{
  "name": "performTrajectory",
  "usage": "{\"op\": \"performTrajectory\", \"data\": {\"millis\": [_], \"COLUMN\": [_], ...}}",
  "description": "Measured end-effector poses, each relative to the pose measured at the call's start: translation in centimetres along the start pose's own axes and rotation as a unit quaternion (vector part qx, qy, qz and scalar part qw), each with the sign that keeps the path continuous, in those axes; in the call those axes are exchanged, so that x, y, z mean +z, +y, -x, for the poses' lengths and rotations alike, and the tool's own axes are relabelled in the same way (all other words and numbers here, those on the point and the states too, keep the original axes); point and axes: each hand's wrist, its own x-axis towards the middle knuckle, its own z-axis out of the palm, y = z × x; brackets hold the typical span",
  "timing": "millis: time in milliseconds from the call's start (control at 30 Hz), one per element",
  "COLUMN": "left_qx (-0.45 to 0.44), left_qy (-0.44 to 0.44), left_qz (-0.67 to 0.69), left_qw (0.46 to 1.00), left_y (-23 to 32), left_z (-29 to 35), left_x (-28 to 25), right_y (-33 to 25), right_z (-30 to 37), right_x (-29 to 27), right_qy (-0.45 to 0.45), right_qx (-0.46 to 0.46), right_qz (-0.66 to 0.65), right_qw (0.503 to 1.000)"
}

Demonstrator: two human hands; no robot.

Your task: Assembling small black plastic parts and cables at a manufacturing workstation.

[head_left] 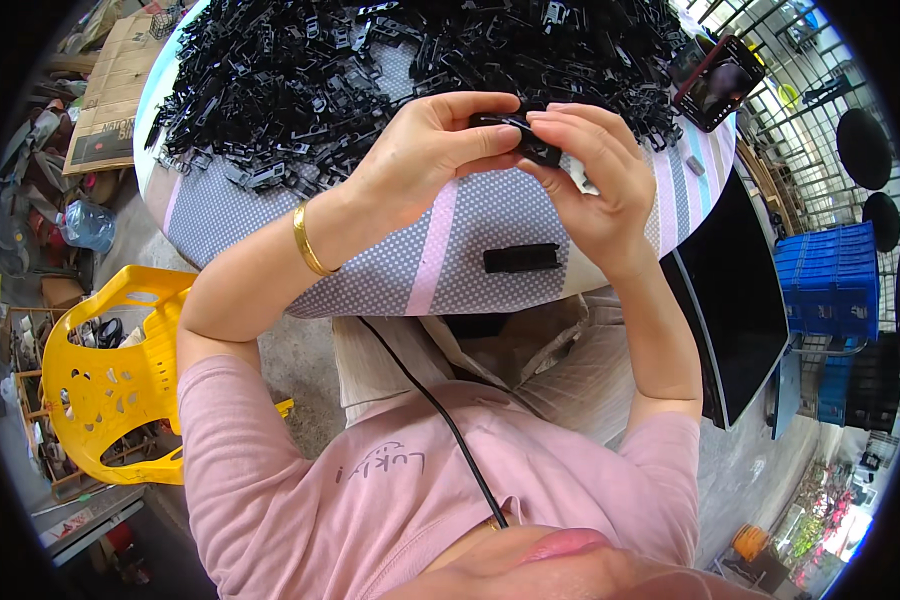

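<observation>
Both my hands meet above the table, pinching a small black plastic part point(538, 148) between thumbs and fingertips. My left hand point(440, 145) grips its left end, and my right hand point(600, 180) holds its right end; the fingers cover much of it, so its exact kind is hidden. A large heap of similar black plastic parts point(300, 80) spreads over the far half of the table. Nearer to me, below my hands, a separate black elongated part point(522, 258) lies on the dotted tablecloth point(370, 262).
A phone point(720, 82) stands propped at the table's right edge. To the left is a yellow plastic chair point(110, 375), with a cardboard sheet point(115, 95) beyond it. On the right are a dark flat panel point(735, 300) and blue crates point(828, 280). A black cable point(440, 410) hangs before me.
</observation>
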Motion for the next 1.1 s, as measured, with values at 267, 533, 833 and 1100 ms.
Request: {"op": "performTrajectory", "data": {"millis": [267,533,833,1100], "left_qx": [-0.001,0.076,0.091,0.149], "left_qy": [0.001,0.021,-0.012,-0.028], "left_qz": [0.035,-0.029,-0.079,-0.196], "left_qw": [0.999,0.996,0.993,0.969], "left_y": [0.0,-0.4,0.0,1.0], "left_z": [-0.1,0.2,0.1,0.2], "left_x": [0.0,0.6,0.3,-0.2], "right_y": [0.5,0.8,1.3,0.1], "right_z": [-0.1,-0.2,0.0,0.3], "right_x": [0.0,-0.1,0.1,-1.0], "right_qy": [0.020,0.002,-0.018,-0.087], "right_qx": [0.078,-0.058,-0.017,0.293], "right_qz": [-0.109,0.015,-0.024,-0.287], "right_qw": [0.991,0.998,0.999,0.908]}}
